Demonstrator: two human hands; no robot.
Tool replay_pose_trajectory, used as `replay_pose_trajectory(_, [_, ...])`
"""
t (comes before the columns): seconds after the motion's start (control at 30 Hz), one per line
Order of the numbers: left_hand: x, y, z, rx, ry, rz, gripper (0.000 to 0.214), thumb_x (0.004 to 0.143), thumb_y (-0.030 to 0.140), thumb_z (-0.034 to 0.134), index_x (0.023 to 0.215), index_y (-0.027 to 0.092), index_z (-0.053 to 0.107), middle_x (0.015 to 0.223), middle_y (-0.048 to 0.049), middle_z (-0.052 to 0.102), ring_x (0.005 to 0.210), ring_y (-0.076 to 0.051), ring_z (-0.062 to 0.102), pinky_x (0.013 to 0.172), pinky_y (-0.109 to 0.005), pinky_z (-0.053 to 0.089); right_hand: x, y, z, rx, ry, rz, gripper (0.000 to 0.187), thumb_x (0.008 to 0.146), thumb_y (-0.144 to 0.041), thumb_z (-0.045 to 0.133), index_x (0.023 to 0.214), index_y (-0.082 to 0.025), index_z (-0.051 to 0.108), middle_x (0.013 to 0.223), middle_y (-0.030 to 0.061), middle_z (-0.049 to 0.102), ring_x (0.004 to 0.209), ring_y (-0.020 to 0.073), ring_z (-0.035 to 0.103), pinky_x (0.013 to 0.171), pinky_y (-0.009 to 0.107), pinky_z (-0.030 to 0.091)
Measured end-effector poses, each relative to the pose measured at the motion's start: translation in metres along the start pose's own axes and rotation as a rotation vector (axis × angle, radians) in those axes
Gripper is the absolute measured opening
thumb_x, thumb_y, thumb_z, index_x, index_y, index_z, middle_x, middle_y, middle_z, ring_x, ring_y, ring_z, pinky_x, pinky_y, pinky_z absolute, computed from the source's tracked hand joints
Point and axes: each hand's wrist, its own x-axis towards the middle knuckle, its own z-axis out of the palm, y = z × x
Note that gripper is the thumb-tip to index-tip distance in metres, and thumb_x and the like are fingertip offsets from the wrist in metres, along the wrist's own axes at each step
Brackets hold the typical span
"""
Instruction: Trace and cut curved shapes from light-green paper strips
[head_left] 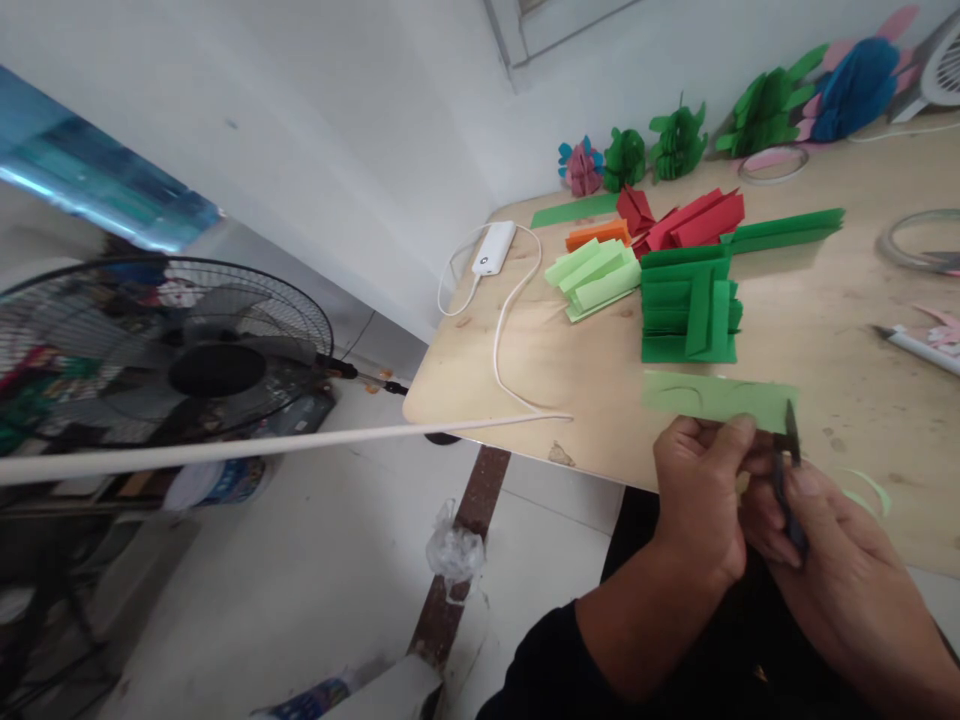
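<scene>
My left hand (697, 495) pinches the lower edge of a folded light green paper strip (712, 397) at the near edge of the wooden table (825, 320). My right hand (832, 540) is closed round small dark scissors (787, 470), whose blades stand against the strip's right end. Thin light green offcuts (870, 487) lie just right of my hands. Beyond the strip sits a stack of dark green folded papers (686, 305), with light green folded papers (592, 277) to its left and red ones (694, 220) behind.
A white power bank (493, 248) with a looping cable lies at the table's left end. Finished paper flowers (675, 142) line the wall. Tape rolls (772, 162), a pen (919, 348) and a standing fan (187, 370) on the floor at left are also there.
</scene>
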Motion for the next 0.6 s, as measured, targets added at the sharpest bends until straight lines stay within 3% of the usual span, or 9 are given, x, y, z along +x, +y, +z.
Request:
replay_pose_trajectory(0.33, [0.0023,-0.0022,-0.0019,0.007,0.004,0.002,0.035,0.059,0.039,0.078,0.07,0.015,0.056,0.062,-0.0013,0.06,0.056,-0.011,0.057,0.061,-0.025,0.045,0.0004,0.0041,-0.002,0.024,-0.002,0.025,0.045,0.079,-0.058,0.056,0.052,-0.023,0.045,0.051,-0.0026,0.036,0.05,0.011,0.032,0.043,0.025,0.033])
replay_pose_trajectory(0.6, [0.0004,0.0024,-0.0002,-0.035,-0.041,0.016,0.032,0.061,0.035,0.078,0.068,0.015,0.055,0.057,0.0022,0.053,0.048,-0.007,0.047,0.055,-0.022,0.038,-0.0011,0.0027,-0.0024,0.025,-0.008,0.027,0.043,0.08,-0.055,0.055,0.054,-0.022,0.046,0.051,-0.0029,0.036,0.049,0.0106,0.031,0.043,0.026,0.032])
